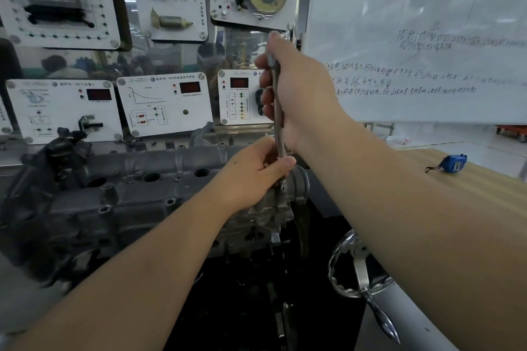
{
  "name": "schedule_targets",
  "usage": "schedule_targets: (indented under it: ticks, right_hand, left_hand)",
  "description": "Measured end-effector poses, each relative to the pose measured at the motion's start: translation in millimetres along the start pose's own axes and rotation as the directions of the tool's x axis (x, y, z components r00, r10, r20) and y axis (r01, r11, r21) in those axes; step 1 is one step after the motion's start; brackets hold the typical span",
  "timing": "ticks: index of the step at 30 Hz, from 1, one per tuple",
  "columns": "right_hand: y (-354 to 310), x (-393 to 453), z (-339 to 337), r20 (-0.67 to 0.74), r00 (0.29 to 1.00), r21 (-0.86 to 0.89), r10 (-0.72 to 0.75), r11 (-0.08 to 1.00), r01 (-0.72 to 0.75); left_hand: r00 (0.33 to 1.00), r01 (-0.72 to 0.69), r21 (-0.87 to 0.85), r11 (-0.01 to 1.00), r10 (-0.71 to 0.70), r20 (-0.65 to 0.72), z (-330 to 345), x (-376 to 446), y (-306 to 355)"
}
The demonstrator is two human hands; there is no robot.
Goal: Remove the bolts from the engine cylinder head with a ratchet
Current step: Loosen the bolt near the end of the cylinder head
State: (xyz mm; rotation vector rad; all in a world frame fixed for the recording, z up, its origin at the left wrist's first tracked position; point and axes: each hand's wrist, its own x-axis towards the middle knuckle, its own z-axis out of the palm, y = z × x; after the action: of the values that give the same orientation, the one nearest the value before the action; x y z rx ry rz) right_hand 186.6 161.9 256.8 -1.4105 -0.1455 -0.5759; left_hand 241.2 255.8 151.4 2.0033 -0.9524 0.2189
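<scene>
The grey engine cylinder head (pixel 119 194) lies across the left and middle of the view on a stand. A long steel ratchet (pixel 277 111) stands nearly upright over its right end. My right hand (pixel 296 88) grips the upper part of the ratchet handle, fingers curled round it. My left hand (pixel 256 171) holds the lower end of the ratchet, thumb and fingers pinching it just above the head. A thin shaft (pixel 281 184) shows below my left hand, going down toward the casting. The bolt itself is hidden.
Behind the engine stand white training panels (pixel 165 102) with red displays and sensors. A whiteboard (pixel 413 37) fills the upper right. A blue tape measure (pixel 453 163) lies on a wooden table at right. A chrome handwheel (pixel 362 268) with a crank handle sits at the lower right.
</scene>
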Motion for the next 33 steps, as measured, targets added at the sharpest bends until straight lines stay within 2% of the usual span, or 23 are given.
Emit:
schedule_targets:
  ticks: [2,4,6,8,10,12,16,18,20,21,23,25,27,28,30,33]
  right_hand:
    - [-1.6,2.1,1.1,-0.072,0.997,0.040,-0.036,0.998,0.039]
    - [-4.1,7.9,-5.1,-0.076,0.997,0.087,-0.030,0.996,0.036]
    - [-5.1,13.6,-15.9,0.103,0.995,0.163,0.010,0.986,-0.027]
    - [-4.8,17.0,-25.6,0.355,0.934,0.208,0.026,0.972,-0.106]
    - [-3.6,17.6,-30.0,0.454,0.891,0.221,0.011,0.967,-0.125]
    - [-2.3,17.6,-28.6,0.412,0.911,0.210,-0.003,0.973,-0.091]
    - [-2.6,13.1,-17.1,0.089,0.994,-0.026,-0.064,0.997,0.067]
    - [-2.4,11.1,-12.4,-0.036,0.997,-0.007,-0.065,0.998,0.065]
    - [-2.6,10.2,-11.9,-0.084,0.996,0.089,-0.029,0.995,0.036]
    - [-2.8,10.5,-13.5,-0.060,0.998,0.138,-0.012,0.990,0.020]
    - [-2.4,10.9,-19.3,0.116,0.993,0.211,-0.012,0.977,-0.013]
    - [-1.3,11.3,-24.6,0.365,0.930,0.209,-0.037,0.977,-0.044]
    - [-1.3,11.3,-26.4,0.522,0.852,0.172,-0.039,0.983,-0.060]
    - [-2.1,11.6,-26.3,0.541,0.840,0.162,-0.030,0.984,-0.069]
    - [-3.5,11.6,-23.9,0.502,0.865,0.161,-0.008,0.983,-0.084]
    - [-3.4,8.1,-8.8,0.317,0.949,0.122,0.004,0.991,-0.045]
  left_hand:
    - [1.000,0.010,-0.007,1.000,-0.010,0.025,0.7,0.8,-0.5]
    - [0.999,0.009,0.003,1.000,-0.009,0.052,0.3,2.0,-3.3]
    - [0.996,-0.007,0.026,1.000,0.005,0.085,-2.1,0.7,-2.6]
    - [0.994,-0.015,0.039,0.999,0.011,0.113,-3.8,-0.7,-1.5]
    - [0.993,-0.015,0.031,0.999,0.011,0.114,-3.9,-1.8,0.4]
    - [0.996,0.000,0.020,1.000,-0.002,0.086,-2.2,-0.9,1.0]
    - [0.999,0.024,0.010,1.000,-0.024,0.037,-0.2,4.5,0.5]
    - [0.999,0.039,0.019,0.999,-0.039,0.028,1.3,5.8,2.6]
    - [0.999,0.047,0.045,0.998,-0.048,0.010,4.5,5.7,4.6]
    - [0.999,0.053,0.052,0.997,-0.053,-0.005,6.1,5.1,5.4]
    - [0.998,0.054,0.050,0.997,-0.054,-0.017,7.1,2.5,5.7]
    - [1.000,0.024,0.033,0.999,-0.024,0.008,4.6,-0.6,3.5]
    - [0.999,0.006,-0.002,1.000,-0.006,0.044,0.8,-3.7,2.7]
    - [0.999,0.010,-0.020,1.000,-0.009,0.054,-0.7,-5.0,3.0]
    - [0.998,0.032,-0.038,0.999,-0.030,0.062,-1.3,-7.3,4.8]
    - [0.999,0.035,-0.008,0.999,-0.035,0.031,-0.6,-6.9,6.2]
